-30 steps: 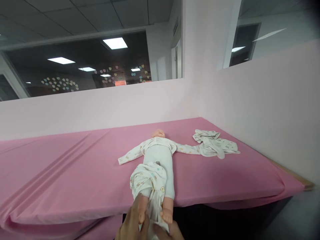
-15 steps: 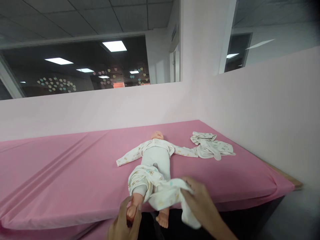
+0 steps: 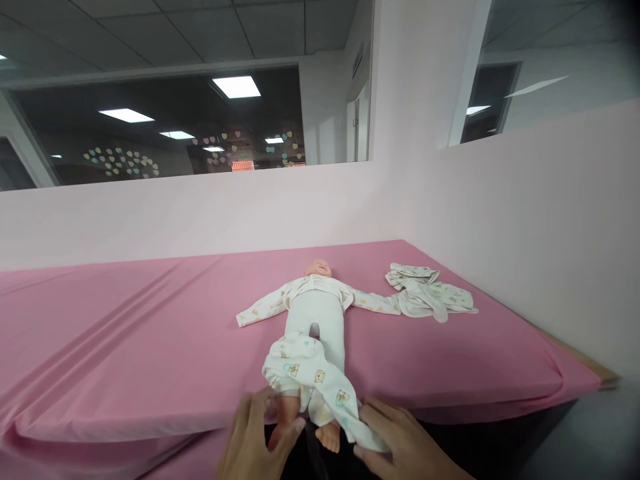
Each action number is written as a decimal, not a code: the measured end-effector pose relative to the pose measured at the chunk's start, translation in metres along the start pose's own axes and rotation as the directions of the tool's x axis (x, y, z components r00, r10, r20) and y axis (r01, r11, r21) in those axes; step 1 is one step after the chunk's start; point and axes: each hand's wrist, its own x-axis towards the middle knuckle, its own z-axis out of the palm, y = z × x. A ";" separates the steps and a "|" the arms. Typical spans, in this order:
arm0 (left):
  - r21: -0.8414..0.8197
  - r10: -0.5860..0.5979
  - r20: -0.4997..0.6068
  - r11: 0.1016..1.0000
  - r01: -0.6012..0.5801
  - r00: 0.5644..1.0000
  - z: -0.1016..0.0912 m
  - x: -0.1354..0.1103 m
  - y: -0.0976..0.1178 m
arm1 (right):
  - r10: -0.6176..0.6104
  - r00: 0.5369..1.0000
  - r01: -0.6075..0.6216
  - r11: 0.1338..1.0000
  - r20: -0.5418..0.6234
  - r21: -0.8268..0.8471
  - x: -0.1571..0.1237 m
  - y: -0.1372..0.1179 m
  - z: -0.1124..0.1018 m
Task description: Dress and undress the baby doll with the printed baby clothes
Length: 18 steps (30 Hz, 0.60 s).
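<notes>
A baby doll [image 3: 316, 308] lies on its back on the pink mattress [image 3: 150, 347], head towards the wall, arms spread in a white printed top. White printed trousers [image 3: 313, 377] are bunched round its lower legs. My left hand [image 3: 257, 437] is closed round the doll's left-side foot at the mattress edge. My right hand [image 3: 400, 443] pinches the loose trouser leg beside the doll's other bare foot [image 3: 329, 437].
A heap of white baby clothes [image 3: 430, 297] lies on the mattress at the right, near the pink wall [image 3: 525, 220]. The mattress front edge drops off just below my hands. A dark window runs above the back wall.
My right hand has dropped lower and nearer with the trouser leg, which now hangs down along the doll's leg instead of being held out sideways. My left hand stays on the foot.
</notes>
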 end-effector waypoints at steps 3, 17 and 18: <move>-0.003 0.193 -0.023 0.981 -0.193 0.981 -0.019 0.027 0.031 | 0.014 0.996 -0.030 0.984 0.090 0.173 0.001 -0.008 -0.014; -0.056 0.545 0.554 0.779 -0.625 0.630 0.015 0.142 0.086 | 0.017 0.998 0.007 0.926 -0.061 0.376 0.033 -0.002 -0.008; -0.060 0.526 0.597 0.782 -0.620 0.606 0.015 0.143 0.086 | 0.017 0.998 0.009 0.923 -0.064 0.385 0.033 -0.001 -0.009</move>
